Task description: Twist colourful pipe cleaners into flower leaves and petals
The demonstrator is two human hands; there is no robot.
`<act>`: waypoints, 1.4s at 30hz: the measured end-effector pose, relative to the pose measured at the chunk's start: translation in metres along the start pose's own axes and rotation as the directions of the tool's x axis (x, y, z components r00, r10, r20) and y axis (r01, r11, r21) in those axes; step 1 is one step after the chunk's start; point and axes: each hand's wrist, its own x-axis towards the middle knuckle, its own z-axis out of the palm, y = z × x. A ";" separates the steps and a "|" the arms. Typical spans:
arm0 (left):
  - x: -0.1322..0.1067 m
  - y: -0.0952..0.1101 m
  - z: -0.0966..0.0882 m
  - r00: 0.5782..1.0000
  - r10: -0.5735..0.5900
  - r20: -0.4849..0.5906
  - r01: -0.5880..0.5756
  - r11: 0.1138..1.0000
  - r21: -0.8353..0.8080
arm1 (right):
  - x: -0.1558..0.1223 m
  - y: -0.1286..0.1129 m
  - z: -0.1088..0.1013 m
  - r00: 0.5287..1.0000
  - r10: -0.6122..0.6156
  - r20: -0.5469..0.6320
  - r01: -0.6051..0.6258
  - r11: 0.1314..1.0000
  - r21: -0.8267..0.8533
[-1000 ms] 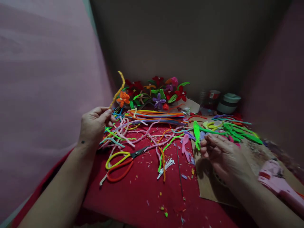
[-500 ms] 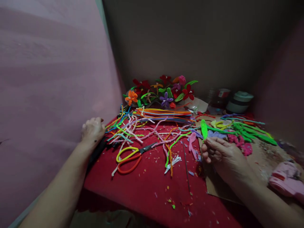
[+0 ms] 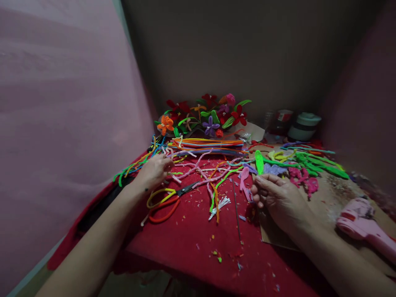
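Observation:
My right hand [image 3: 276, 198] is closed, its thumb and fingertips pinching the lower end of a bright green pipe cleaner leaf [image 3: 259, 162] that stands upright. A pink pipe cleaner petal [image 3: 244, 177] lies just left of those fingers. Over the tangle of loose pipe cleaners [image 3: 198, 167] reaches my left hand [image 3: 155, 170], back upward; its fingertips are blurred and partly hidden, so whether it grips a strand cannot be told. Scissors [image 3: 163, 202] with yellow and orange handles lie open below the left hand. White stamens [image 3: 220, 206] are bunched between the hands.
A row of bundled pipe cleaners [image 3: 210, 145] lies behind the tangle, with pipe cleaner flowers [image 3: 210, 123] at the wall. Green strips [image 3: 318, 163] and pink shapes [image 3: 301, 177] lie on cardboard [image 3: 278, 237] at right, beside a pink glue gun [image 3: 360, 220]. A lidded container [image 3: 305, 126] stands behind.
My left hand has moved right from the table's left edge to the loose pipe cleaners. The right hand still pinches the green leaf. The whole view has shifted slightly.

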 end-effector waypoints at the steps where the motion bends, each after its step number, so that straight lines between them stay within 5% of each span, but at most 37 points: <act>1: 0.000 0.000 0.002 1.000 0.023 0.007 -0.023 0.999 0.026 | 0.000 0.000 0.000 1.000 -0.001 0.007 0.001 1.000 -0.001; 6: -0.002 0.003 0.006 0.993 0.085 0.076 -0.092 0.991 0.093 | 0.000 0.002 0.000 1.000 0.004 0.026 -0.004 1.000 -0.004; 11: 0.010 -0.003 0.008 0.997 -0.062 -0.048 0.069 0.985 0.159 | -0.002 0.003 0.002 1.000 0.011 0.022 -0.011 1.000 -0.009; 17: 0.036 -0.018 0.007 0.988 -0.153 -0.026 0.148 0.979 -0.143 | -0.005 0.005 0.005 0.998 0.068 0.007 -0.067 0.998 -0.012; 23: 0.030 -0.020 -0.006 0.869 -0.472 -0.150 0.232 0.655 -0.719 | -0.003 0.008 0.004 0.995 0.090 0.030 -0.090 0.996 -0.012; 30: 0.039 -0.022 -0.004 0.785 -0.604 -0.137 0.210 0.468 -0.859 | -0.004 0.008 0.004 0.993 0.119 0.020 -0.118 0.993 -0.026; 37: 0.053 -0.003 -0.025 0.797 -0.518 -0.310 -0.226 0.221 -0.949 | -0.003 0.009 0.004 0.994 0.108 0.008 -0.108 0.994 -0.018; 42: 0.044 0.024 -0.050 0.818 -0.444 -0.366 -0.344 0.131 -0.930 | -0.004 0.009 0.005 0.992 0.123 0.012 -0.123 0.992 -0.013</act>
